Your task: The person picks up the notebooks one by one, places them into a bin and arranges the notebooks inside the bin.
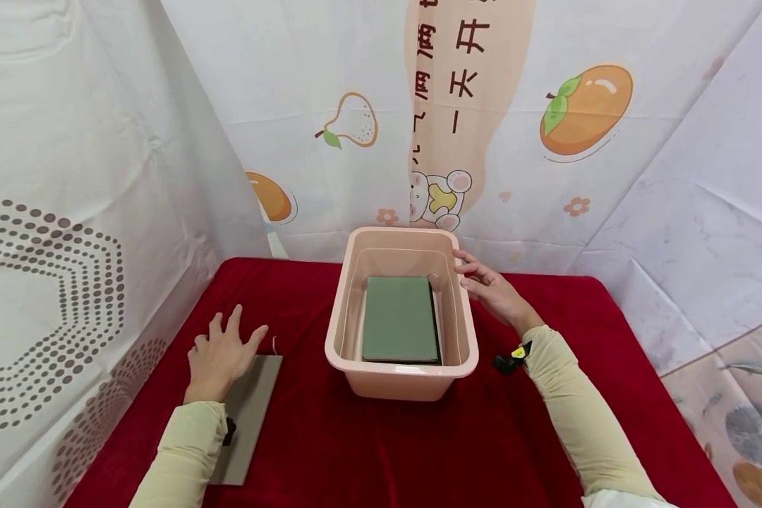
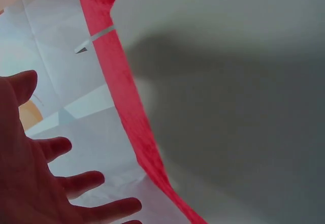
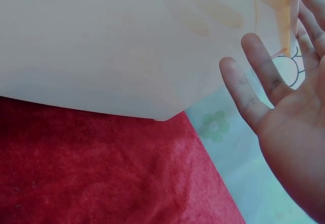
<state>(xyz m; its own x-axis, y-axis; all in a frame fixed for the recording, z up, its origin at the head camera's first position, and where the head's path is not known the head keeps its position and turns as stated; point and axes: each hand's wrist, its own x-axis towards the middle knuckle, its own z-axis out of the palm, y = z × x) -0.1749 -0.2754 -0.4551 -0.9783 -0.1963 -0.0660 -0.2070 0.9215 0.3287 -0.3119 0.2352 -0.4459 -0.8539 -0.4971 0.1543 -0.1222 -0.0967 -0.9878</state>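
A pink plastic basin (image 1: 398,386) stands on the table, and a green-covered notebook (image 1: 400,317) lies flat inside it. Dark edges show along the notebook's right and front sides; whether another book lies beneath, I cannot tell. My right hand (image 1: 500,298) is at the basin's right rim with fingers extended, the fingertips at or touching the rim. On the left lies a grey notebook (image 1: 258,402) with a thin ribbon (image 2: 104,33) sticking out at its far end. Over its far part hovers my left hand (image 1: 221,358), fingers spread and holding nothing. The left forearm hides part of the grey notebook.
A red velvet cloth (image 1: 381,451) covers the table. White printed curtains (image 1: 279,63) hang close behind and at both sides. A small black device (image 1: 508,363) is strapped to the right wrist.
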